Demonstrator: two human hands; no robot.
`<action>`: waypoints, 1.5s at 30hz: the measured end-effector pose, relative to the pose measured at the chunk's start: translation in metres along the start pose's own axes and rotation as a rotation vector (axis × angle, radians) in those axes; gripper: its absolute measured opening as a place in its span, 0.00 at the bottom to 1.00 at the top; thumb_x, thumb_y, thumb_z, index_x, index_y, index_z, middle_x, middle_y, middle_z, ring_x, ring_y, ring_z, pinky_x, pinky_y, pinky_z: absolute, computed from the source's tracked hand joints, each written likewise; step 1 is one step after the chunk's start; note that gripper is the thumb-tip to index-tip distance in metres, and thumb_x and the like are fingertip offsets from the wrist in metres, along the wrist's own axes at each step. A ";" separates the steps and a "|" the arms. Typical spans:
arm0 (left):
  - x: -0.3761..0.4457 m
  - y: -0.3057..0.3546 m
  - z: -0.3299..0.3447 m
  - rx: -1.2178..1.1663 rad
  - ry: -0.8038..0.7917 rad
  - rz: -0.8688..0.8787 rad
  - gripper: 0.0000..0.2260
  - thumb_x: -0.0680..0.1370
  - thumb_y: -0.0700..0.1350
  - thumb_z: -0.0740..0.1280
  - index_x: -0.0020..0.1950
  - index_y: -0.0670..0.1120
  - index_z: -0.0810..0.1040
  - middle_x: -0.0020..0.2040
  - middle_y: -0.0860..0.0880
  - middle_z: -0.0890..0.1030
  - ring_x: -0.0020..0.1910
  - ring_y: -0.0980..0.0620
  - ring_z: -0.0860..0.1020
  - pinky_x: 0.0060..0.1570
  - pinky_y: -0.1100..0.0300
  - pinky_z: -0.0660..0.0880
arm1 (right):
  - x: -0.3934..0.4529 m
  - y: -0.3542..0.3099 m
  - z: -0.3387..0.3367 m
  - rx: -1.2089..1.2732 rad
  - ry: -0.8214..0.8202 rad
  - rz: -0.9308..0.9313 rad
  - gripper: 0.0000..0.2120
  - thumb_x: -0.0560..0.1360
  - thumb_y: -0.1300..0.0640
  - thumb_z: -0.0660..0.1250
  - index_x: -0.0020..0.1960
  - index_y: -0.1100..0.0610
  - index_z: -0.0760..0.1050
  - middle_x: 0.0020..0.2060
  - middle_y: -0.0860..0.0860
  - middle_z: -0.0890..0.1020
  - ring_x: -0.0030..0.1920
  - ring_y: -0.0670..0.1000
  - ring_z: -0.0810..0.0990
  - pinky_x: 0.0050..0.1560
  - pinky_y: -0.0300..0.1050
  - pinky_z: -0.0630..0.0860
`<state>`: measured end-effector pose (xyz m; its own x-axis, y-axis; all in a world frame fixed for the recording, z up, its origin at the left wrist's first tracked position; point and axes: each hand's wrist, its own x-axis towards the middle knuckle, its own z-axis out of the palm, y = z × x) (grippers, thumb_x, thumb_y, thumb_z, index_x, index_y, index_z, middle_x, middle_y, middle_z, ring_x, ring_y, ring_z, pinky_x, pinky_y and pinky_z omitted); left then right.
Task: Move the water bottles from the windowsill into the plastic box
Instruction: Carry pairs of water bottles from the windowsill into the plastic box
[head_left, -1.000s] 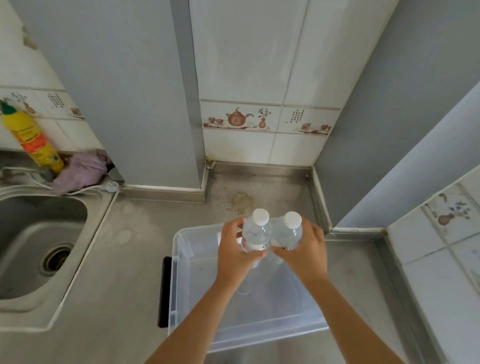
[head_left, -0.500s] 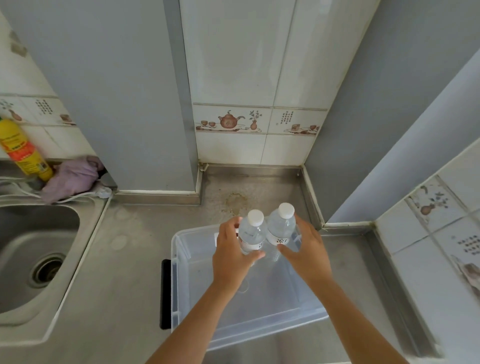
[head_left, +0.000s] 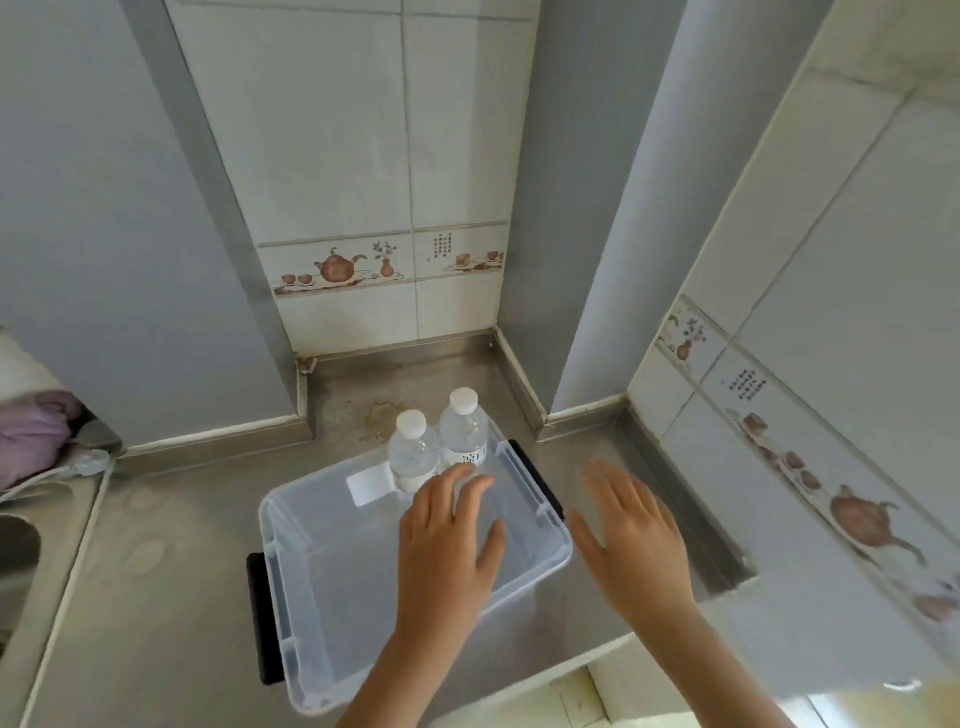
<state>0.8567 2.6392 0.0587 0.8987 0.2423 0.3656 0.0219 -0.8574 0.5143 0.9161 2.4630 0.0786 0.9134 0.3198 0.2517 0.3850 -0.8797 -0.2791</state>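
The steel counter (head_left: 171, 597) carries the clear box (head_left: 322, 587). My left hand (head_left: 447, 551) hovers over it, fingers spread, holding nothing; my right hand (head_left: 631, 540) is open beside its rim. 2 bottles (head_left: 413, 452) stand upright in its far corner.

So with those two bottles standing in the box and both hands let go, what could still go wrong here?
The two bottles stand upright, close together at the far end of the clear box; a nudge to one could topple both. The left hand hovers open just in front of them and might clip one. The box's near corner sits close to the counter edge, so a bump from the open right hand could shift it.
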 end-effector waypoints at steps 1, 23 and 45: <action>-0.003 0.006 -0.001 0.013 -0.023 0.040 0.18 0.72 0.42 0.75 0.62 0.47 0.80 0.63 0.47 0.79 0.62 0.44 0.77 0.55 0.52 0.75 | -0.011 0.007 -0.008 -0.024 0.023 0.024 0.17 0.71 0.56 0.72 0.58 0.59 0.78 0.58 0.56 0.81 0.56 0.58 0.80 0.53 0.55 0.78; -0.208 0.266 0.036 -0.084 -0.376 0.765 0.22 0.70 0.48 0.78 0.62 0.46 0.81 0.59 0.47 0.82 0.56 0.45 0.82 0.48 0.50 0.78 | -0.408 0.114 -0.154 -0.273 0.313 0.792 0.23 0.75 0.46 0.55 0.62 0.55 0.77 0.60 0.52 0.81 0.58 0.57 0.79 0.56 0.52 0.75; -0.319 0.634 0.233 -0.420 -0.669 1.395 0.21 0.72 0.49 0.77 0.63 0.44 0.81 0.61 0.47 0.82 0.59 0.46 0.81 0.53 0.48 0.78 | -0.581 0.347 -0.271 -0.476 0.411 1.410 0.19 0.69 0.54 0.74 0.58 0.58 0.79 0.58 0.55 0.81 0.57 0.56 0.80 0.55 0.55 0.76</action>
<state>0.6863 1.9121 0.0872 0.1356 -0.9158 0.3780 -0.9558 -0.0205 0.2932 0.4831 1.8763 0.0860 0.3582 -0.8849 0.2979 -0.8795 -0.4269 -0.2106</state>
